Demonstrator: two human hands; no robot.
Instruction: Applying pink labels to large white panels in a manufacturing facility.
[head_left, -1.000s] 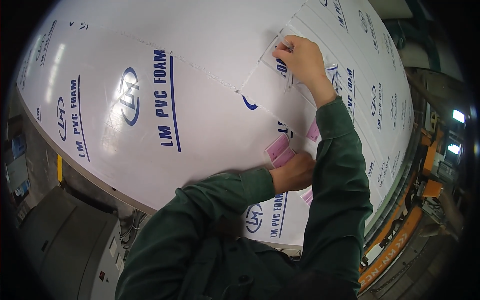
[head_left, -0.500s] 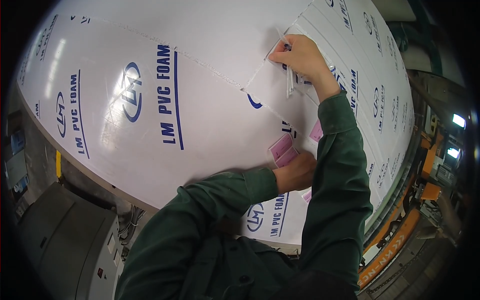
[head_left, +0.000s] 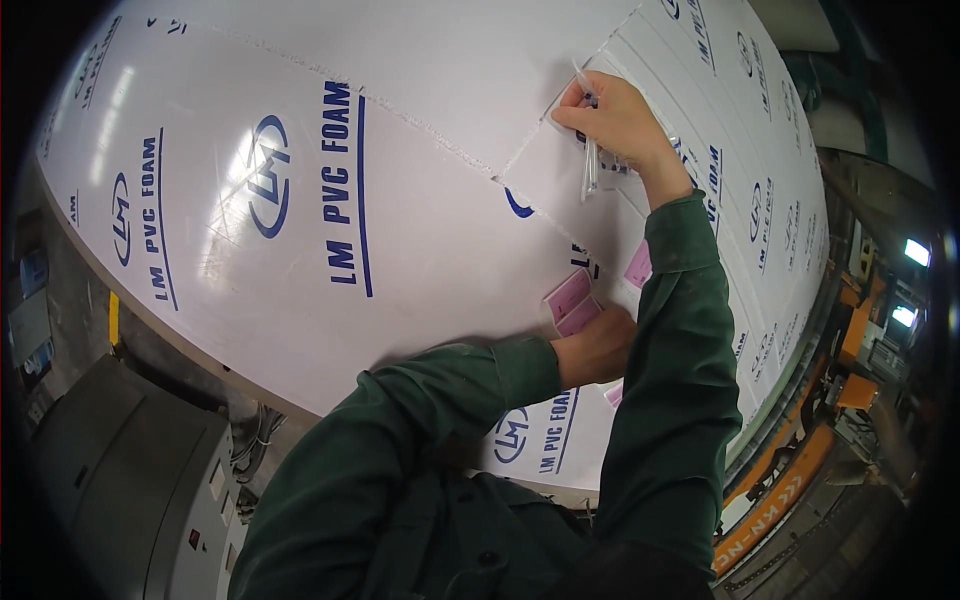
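Observation:
My right hand (head_left: 610,115), at the upper right of the white board, pinches a slender clear plastic piece (head_left: 590,165) with a dark part near the fingers. Its exact kind is too small to tell. Near the board's lower middle, my left hand (head_left: 600,348) is curled, with its fingers partly hidden behind my right sleeve. A folded pink slip (head_left: 570,293) juts out from its thumb side, and the hand seems to grip it. Another pink slip (head_left: 638,265) shows beside my right forearm, and a small pink corner peeks out below the left hand.
The large white board (head_left: 430,240) with blue print spreads under both arms, crossed by rough seams. A grey cabinet (head_left: 130,460) stands at the lower left, near a yellow strip (head_left: 114,322). Orange machine parts (head_left: 780,500) and lit screens (head_left: 917,253) lie beyond the right edge.
The view has shifted slightly. My right hand still pinches the clear piece and my left hand stays by the pink slips, with no grip visibly changed.

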